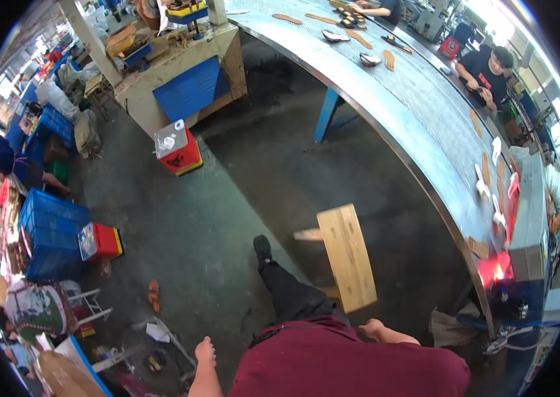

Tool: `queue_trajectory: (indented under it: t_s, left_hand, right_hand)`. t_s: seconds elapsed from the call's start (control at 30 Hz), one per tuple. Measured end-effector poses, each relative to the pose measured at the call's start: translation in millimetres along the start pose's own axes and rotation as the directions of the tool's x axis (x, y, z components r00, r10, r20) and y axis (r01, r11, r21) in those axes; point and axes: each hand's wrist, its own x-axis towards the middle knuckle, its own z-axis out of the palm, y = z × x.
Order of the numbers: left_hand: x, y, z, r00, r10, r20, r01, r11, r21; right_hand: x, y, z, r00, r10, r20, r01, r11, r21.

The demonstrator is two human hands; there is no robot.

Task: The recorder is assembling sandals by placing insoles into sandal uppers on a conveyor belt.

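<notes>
One left hand (205, 352), near, left of a maroon shirt (339, 364); one right hand (373, 328), near, right of it and close to one wooden stool (347, 258) standing right of centre. Grip of each: fingers curled; width and contents cannot be told. One long metal counter (419, 122), far and right, bearing tan insoles (389, 60); two red boxes (181, 157), left.

Layout of the floor (194, 212) around the person (339, 360).
A bench (348, 258) stands before the right hand (372, 329); right of it, a table (419, 132) bears insoles (389, 61); at left, a sandal (154, 296) lies between left hand (206, 351) and crate (53, 231).
</notes>
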Motion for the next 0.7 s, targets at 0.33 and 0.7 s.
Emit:
queue_trajectory:
  t_s: [0.33,0.7]
  left_hand:
    - [68,374,147,0.972,0.234,-0.001,-0.217,0.903,0.372]
    - [92,833,497,0.681,0.437,0.588,-0.570,0.820,0.050]
  right_hand:
    - [50,-282,-386,0.838,0.122,-0.531,0.314,0.690,0.653]
    - [159,-382,-689,0.555,0.285,-0.781,0.541,0.590,0.600]
